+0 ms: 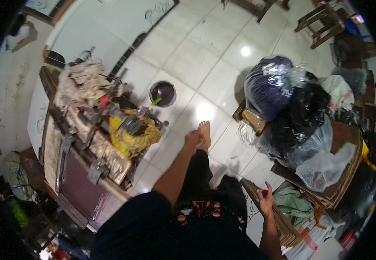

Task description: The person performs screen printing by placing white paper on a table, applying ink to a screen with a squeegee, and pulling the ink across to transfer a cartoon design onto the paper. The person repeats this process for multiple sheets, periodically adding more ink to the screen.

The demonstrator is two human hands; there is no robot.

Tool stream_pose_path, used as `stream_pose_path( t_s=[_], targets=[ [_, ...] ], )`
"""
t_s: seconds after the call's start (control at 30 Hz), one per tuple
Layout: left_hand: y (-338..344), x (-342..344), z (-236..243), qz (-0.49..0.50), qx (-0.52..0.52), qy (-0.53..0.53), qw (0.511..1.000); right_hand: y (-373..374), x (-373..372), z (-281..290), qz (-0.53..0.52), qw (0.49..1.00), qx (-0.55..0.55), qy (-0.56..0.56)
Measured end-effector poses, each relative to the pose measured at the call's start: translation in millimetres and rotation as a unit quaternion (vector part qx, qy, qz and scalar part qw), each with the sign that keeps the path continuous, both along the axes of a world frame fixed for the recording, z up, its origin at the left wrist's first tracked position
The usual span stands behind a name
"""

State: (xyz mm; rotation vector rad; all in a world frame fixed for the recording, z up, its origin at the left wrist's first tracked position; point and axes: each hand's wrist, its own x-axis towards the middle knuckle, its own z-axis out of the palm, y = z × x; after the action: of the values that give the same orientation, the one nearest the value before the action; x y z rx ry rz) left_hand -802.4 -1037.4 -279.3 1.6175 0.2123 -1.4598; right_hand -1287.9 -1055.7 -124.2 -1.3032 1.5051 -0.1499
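Observation:
My left hand [192,139] hangs over the white tiled floor, in front of my bare foot [205,129]. Its fingers look curled in, and I see nothing in them. Off to the right, my right hand [265,199] is open and holds nothing, its thumb and fingers apart. It is nearest to a stack of thin boards [279,221] leaning at my right side. Left of my left hand, a yellow cloth [131,134] lies bunched on a stained workbench [105,160]. A round bucket [163,94] of dark purple liquid stands on the floor, a green-handled tool [156,102] at its rim.
The bench carries a framed screen [81,184], metal clamps [97,171] and crumpled beige rags [84,82]. A long white table [97,34] runs behind it. Right of me stand a plastic-wrapped purple bundle [268,86], a black bag [302,115] and brown boards [344,138]. A wooden stool [320,24] sits far right.

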Motion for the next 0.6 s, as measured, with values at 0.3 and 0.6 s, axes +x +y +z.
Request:
stream_pose_path(
  t_s=[0.3,0.6],
  targets=[
    [-5.7,170.6,-278.9,0.422,0.102,-0.033,0.900,-42.2,-140.3,-1.8,-0.088,0.832,0.388,0.386],
    [-29.4,218.5,-319.6,0.648,-0.037,-0.019,0.760,-186.0,-137.9,-57.8,0.088,0.865,0.349,0.350]
  ],
)
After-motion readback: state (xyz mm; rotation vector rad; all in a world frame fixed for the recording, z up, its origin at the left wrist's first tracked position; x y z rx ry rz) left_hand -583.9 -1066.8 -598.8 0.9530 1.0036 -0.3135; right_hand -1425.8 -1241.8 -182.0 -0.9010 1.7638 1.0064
